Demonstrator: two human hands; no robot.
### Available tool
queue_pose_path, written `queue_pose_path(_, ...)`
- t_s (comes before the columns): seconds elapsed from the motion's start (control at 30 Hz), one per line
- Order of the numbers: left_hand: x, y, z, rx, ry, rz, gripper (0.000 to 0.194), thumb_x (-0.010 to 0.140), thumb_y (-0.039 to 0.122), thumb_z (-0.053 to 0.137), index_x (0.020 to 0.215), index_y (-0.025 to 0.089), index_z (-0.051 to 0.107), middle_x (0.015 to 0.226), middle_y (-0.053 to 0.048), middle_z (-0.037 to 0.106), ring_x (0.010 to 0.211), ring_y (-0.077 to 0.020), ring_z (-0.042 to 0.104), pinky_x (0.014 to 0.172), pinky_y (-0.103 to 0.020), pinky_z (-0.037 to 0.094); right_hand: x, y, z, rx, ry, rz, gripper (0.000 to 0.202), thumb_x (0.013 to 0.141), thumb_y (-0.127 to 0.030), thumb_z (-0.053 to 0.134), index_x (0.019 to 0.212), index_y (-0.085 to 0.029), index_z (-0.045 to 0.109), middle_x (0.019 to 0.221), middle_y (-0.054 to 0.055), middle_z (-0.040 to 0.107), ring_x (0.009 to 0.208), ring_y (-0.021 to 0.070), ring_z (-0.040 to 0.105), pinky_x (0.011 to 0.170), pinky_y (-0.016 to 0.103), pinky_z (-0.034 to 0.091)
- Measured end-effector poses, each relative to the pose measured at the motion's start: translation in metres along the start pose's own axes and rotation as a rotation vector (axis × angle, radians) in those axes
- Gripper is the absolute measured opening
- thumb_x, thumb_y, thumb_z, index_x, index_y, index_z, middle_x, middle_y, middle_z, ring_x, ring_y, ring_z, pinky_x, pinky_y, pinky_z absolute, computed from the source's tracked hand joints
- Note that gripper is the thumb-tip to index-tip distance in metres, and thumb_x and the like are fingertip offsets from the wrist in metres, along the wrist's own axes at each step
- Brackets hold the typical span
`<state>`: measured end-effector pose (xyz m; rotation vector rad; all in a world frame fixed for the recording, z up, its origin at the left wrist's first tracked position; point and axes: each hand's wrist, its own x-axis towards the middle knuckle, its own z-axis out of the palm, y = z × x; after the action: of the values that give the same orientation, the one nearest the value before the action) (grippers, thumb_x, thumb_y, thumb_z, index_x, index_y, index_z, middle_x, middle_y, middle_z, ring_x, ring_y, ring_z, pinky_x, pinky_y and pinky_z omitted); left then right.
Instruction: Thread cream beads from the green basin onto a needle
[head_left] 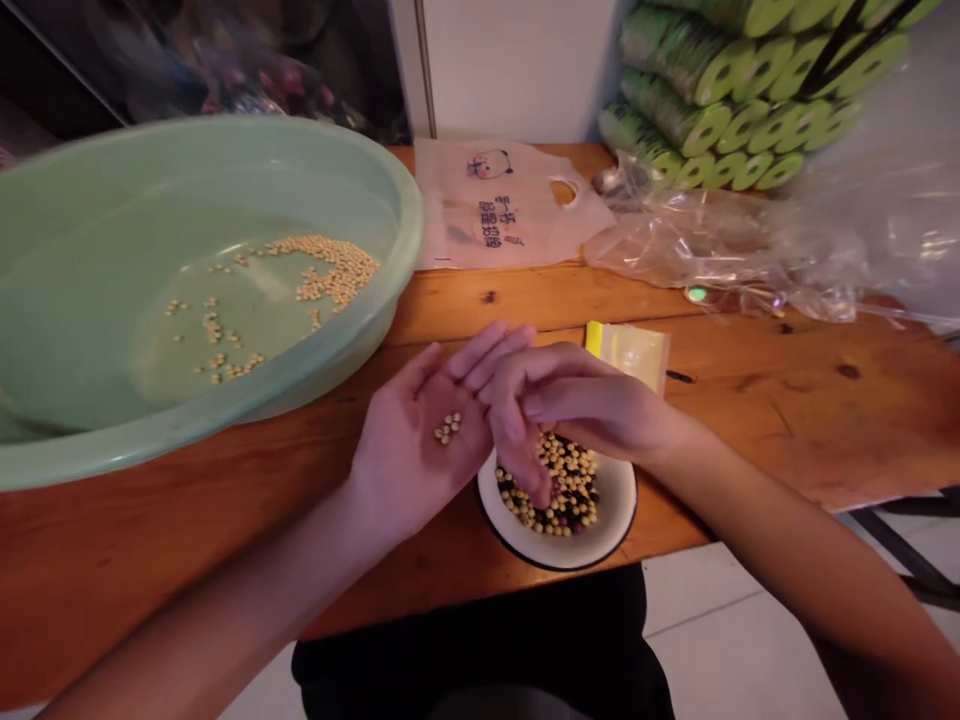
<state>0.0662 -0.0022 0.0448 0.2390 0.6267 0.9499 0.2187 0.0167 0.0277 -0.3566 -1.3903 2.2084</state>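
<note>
My left hand (pixel 427 440) is palm up, fingers stretched out, with several small pale beads (pixel 448 429) resting in its palm. Bent over beside it, my right hand (pixel 555 405) touches or nearly touches the left fingers. Its thumb and index finger are curled close together, and whatever they may hold is hidden. Its lower fingers hang over a white bowl (pixel 616 510) with a dark rim. Pale, black and a few dark red beads (pixel 570 490) lie mixed in that bowl, partly covered by the right hand.
A large green basin (pixel 247 180) with scattered pale beads (pixel 334 270) stands at left. Behind are a printed plastic bag (pixel 517 215), crumpled clear plastic (pixel 690 240) and stacked green rolls (pixel 720 110). A small zip bag (pixel 637 352) lies on the wooden table (pixel 780 400) beyond my right hand.
</note>
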Motion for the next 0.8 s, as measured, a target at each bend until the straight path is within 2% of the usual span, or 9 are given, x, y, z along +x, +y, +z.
queue_pose_path(0.07, -0.002, 0.001, 0.0, -0.017, 0.029, -0.02, 0.046, 0.097, 0.026, 0.027, 0.138, 0.007, 0.038, 0.138, -0.01, 0.053, 0.13, -0.0144, 0.047, 0.111, -0.027, 0.027, -0.001, -0.003, -0.002, -0.079, -0.033, -0.015, 0.013, 0.087, -0.013, 0.047, 0.077, -0.012, 0.055, 0.065, 0.002, 0.063, 0.06, 0.0134, 0.064, 0.059, 0.025, 0.051)
queue_pose_path(0.17, -0.002, 0.002, 0.0, -0.022, 0.057, -0.048, 0.046, 0.1, 0.028, 0.02, 0.135, 0.01, 0.043, 0.14, -0.007, 0.052, 0.135, -0.0134, 0.039, 0.116, -0.03, 0.014, -0.003, -0.013, -0.003, -0.248, -0.136, 0.033, 0.015, 0.086, -0.01, 0.049, 0.076, -0.012, 0.059, 0.069, 0.002, 0.064, 0.069, 0.0122, 0.062, 0.072, 0.026, 0.05)
queue_pose_path(0.27, -0.001, 0.002, 0.001, -0.018, 0.109, -0.043, 0.046, 0.1, 0.029, 0.02, 0.133, 0.01, 0.046, 0.14, -0.006, 0.052, 0.139, -0.0135, 0.032, 0.117, -0.03, 0.004, -0.005, -0.023, -0.005, -0.356, -0.215, 0.077, 0.016, 0.087, -0.009, 0.049, 0.077, -0.013, 0.061, 0.071, 0.001, 0.063, 0.073, 0.0109, 0.06, 0.075, 0.025, 0.048)
queue_pose_path(0.53, 0.001, 0.001, 0.004, -0.028, 0.118, -0.029, 0.045, 0.1, 0.029, 0.023, 0.133, 0.01, 0.046, 0.137, -0.007, 0.055, 0.134, -0.0133, 0.041, 0.116, -0.029, 0.017, -0.003, -0.023, -0.005, -0.35, -0.219, 0.115, 0.019, 0.085, -0.001, 0.044, 0.075, -0.011, 0.057, 0.071, 0.0, 0.063, 0.073, 0.0088, 0.061, 0.077, 0.022, 0.049)
queue_pose_path(0.67, 0.001, 0.0, 0.002, -0.018, 0.106, -0.025, 0.044, 0.1, 0.028, 0.023, 0.134, 0.01, 0.045, 0.136, -0.009, 0.056, 0.132, -0.014, 0.043, 0.117, -0.03, 0.016, -0.003, -0.021, -0.005, -0.323, -0.216, 0.107, 0.021, 0.085, 0.0, 0.044, 0.074, -0.01, 0.059, 0.071, 0.002, 0.065, 0.073, 0.0095, 0.062, 0.077, 0.023, 0.049)
queue_pose_path(0.8, 0.001, 0.001, 0.001, -0.016, 0.097, -0.035, 0.044, 0.1, 0.029, 0.022, 0.135, 0.011, 0.043, 0.138, -0.007, 0.054, 0.136, -0.0121, 0.038, 0.118, -0.029, 0.009, -0.005, -0.021, -0.006, -0.293, -0.221, 0.095, 0.02, 0.09, -0.01, 0.047, 0.074, -0.01, 0.06, 0.073, 0.003, 0.065, 0.075, 0.0102, 0.062, 0.079, 0.024, 0.049)
